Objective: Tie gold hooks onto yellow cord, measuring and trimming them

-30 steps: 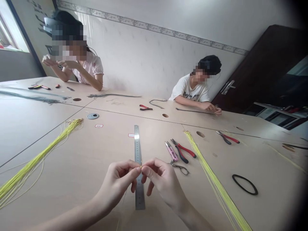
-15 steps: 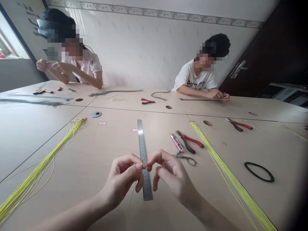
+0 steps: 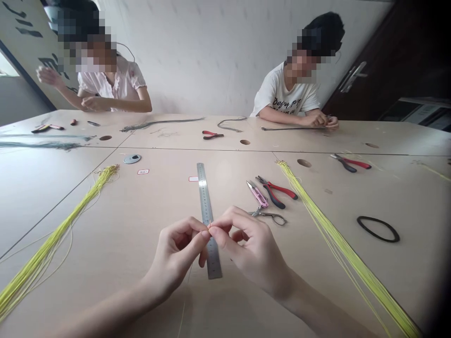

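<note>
My left hand [image 3: 178,253] is closed in a pinch on a thin yellow cord [image 3: 183,303], whose loose length hangs below the fingers toward the table's near side. My right hand [image 3: 255,249] pinches at the same spot, fingertips touching the left ones. A fine tip pokes up between them; the small end piece is mostly hidden. Under both hands lies a steel ruler [image 3: 203,192]. Just beyond the right hand are scissors [image 3: 276,218], pink thread snips [image 3: 260,196] and red-and-black pliers [image 3: 278,192].
Bundles of yellow cords lie at left [image 3: 75,218] and right [image 3: 327,227]. A black oval ring [image 3: 378,229], a grey disc [image 3: 132,159], small labels [image 3: 143,172] and more pliers [image 3: 352,163] are on the table. Two people sit opposite, with dark cords before them.
My right hand's fingers have closed in from beside the cord end to pinch at it against the left fingertips. The view has tipped down. The left co-worker's hands have moved apart.
</note>
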Demonstrator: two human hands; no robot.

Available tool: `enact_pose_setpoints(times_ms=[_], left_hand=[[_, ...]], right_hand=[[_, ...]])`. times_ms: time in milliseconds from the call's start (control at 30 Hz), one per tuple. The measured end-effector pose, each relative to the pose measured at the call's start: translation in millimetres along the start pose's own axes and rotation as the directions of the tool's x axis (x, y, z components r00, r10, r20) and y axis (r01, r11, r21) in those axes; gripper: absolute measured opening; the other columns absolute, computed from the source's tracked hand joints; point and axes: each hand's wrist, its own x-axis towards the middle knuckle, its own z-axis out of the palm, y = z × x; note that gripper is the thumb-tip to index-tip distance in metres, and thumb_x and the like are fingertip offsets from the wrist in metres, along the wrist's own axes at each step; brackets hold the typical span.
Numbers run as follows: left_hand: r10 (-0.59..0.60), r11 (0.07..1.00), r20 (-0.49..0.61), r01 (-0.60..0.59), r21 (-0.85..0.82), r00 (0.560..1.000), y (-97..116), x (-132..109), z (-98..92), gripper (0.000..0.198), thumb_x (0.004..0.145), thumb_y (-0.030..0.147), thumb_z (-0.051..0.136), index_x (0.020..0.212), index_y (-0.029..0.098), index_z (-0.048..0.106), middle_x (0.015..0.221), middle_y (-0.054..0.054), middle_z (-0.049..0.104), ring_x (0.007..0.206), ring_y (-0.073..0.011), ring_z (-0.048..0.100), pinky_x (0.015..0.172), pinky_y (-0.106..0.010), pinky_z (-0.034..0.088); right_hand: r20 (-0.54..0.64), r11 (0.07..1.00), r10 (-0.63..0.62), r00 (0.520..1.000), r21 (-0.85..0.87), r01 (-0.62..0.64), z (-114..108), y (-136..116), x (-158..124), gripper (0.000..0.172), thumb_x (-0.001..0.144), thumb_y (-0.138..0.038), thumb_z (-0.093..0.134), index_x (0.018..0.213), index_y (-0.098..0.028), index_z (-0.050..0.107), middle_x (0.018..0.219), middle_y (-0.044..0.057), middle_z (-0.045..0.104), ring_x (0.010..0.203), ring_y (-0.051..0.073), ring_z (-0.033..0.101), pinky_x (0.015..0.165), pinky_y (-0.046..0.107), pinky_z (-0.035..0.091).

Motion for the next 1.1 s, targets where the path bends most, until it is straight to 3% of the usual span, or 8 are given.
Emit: enact_pose_setpoints(times_ms=[133, 267, 333, 467, 600, 700, 867, 1100], left_hand=[[0.005, 0.999, -0.018, -0.005, 0.036, 1.0, -0.6, 1.1, 1.8, 0.024, 0.085, 0.031, 0.054, 0.067, 0.015, 0.056, 0.049, 0.004, 0.051, 0.045, -0.0065, 0.046, 0.047, -0.019, 0.034], [0.018, 0.999, 0.009, -0.018, -0.05, 1.0, -3.0, 1.3, 1.1, 0.023, 0.085, 0.03, 0.055, 0.067, 0.016, 0.055, 0.05, 0.005, 0.05, 0.045, -0.0061, 0.048, 0.045, -0.019, 0.034], [0.032, 0.994, 0.006, -0.031, -0.109, 0.999, -3.3, 1.3, 0.4, 0.021, 0.085, 0.03, 0.056, 0.069, 0.017, 0.056, 0.051, 0.006, 0.05, 0.045, -0.0057, 0.048, 0.045, -0.019, 0.034], [0.025, 0.985, 0.002, -0.024, -0.17, 1.0, -2.2, 2.4, 0.0, 0.02, 0.085, 0.03, 0.058, 0.069, 0.017, 0.057, 0.052, 0.006, 0.049, 0.044, -0.0049, 0.048, 0.045, -0.019, 0.034], [0.022, 0.985, 0.007, -0.021, -0.174, 1.0, -1.7, 2.6, 0.4, 0.021, 0.085, 0.029, 0.057, 0.069, 0.017, 0.056, 0.05, 0.006, 0.05, 0.043, -0.0053, 0.048, 0.045, -0.018, 0.033], [0.03, 0.995, -0.002, -0.03, -0.092, 1.0, -0.1, 0.9, 1.1, 0.021, 0.085, 0.029, 0.056, 0.067, 0.017, 0.056, 0.048, 0.006, 0.05, 0.043, -0.0062, 0.047, 0.045, -0.019, 0.034], [0.026, 0.996, -0.04, -0.023, 0.081, 0.999, 4.4, -0.5, 2.7, 0.02, 0.082, 0.027, 0.054, 0.065, 0.016, 0.054, 0.048, 0.004, 0.051, 0.044, -0.0082, 0.048, 0.045, -0.02, 0.035], [0.014, 0.993, -0.03, -0.011, 0.114, 0.999, 4.1, -0.4, 4.2, 0.019, 0.08, 0.025, 0.053, 0.064, 0.016, 0.053, 0.047, 0.004, 0.05, 0.043, -0.0082, 0.047, 0.045, -0.02, 0.035]], right_hand=[[0.004, 0.882, -0.317, 0.948, -0.368, 0.296, 0.4, 5.1, -1.0, 0.016, 0.088, -0.016, 0.046, 0.076, -0.015, 0.057, 0.067, 0.001, 0.051, 0.056, 0.009, 0.05, 0.045, 0.02, 0.041], [0.038, 0.744, -0.439, 0.898, -0.544, 0.387, 0.0, 9.1, 0.1, 0.015, 0.087, -0.011, 0.042, 0.077, -0.015, 0.053, 0.063, 0.0, 0.048, 0.05, 0.008, 0.046, 0.042, 0.021, 0.037], [0.028, 0.756, -0.421, 0.907, -0.541, 0.368, -1.1, 9.4, 0.6, 0.015, 0.085, -0.01, 0.042, 0.074, -0.016, 0.05, 0.062, -0.001, 0.047, 0.049, 0.008, 0.043, 0.043, 0.021, 0.036], [0.0, 0.937, -0.209, 0.978, -0.284, 0.2, -2.8, 6.0, -0.3, 0.021, 0.088, -0.015, 0.038, 0.067, -0.019, 0.043, 0.052, -0.007, 0.036, 0.044, 0.006, 0.034, 0.041, 0.019, 0.031], [-0.026, 0.995, -0.072, 0.997, -0.078, 0.07, -1.7, 2.0, -2.0, 0.012, 0.087, -0.021, 0.048, 0.076, -0.018, 0.053, 0.064, -0.003, 0.049, 0.051, 0.006, 0.045, 0.043, 0.016, 0.038], [-0.033, 0.998, -0.052, 0.998, -0.034, 0.051, -0.8, 1.5, -2.5, 0.006, 0.082, -0.019, 0.054, 0.084, -0.017, 0.059, 0.074, 0.0, 0.055, 0.057, 0.007, 0.053, 0.045, 0.017, 0.044], [-0.012, 0.995, -0.083, 0.996, -0.058, 0.083, -0.7, 1.6, -2.5, 0.007, 0.08, -0.014, 0.053, 0.077, -0.016, 0.059, 0.069, -0.001, 0.056, 0.052, 0.006, 0.05, 0.044, 0.018, 0.043], [0.018, 0.978, -0.153, 0.988, -0.141, 0.154, -2.6, 1.0, -1.2, 0.01, 0.078, -0.008, 0.051, 0.072, -0.015, 0.055, 0.066, -0.003, 0.05, 0.051, 0.004, 0.046, 0.045, 0.015, 0.04]])
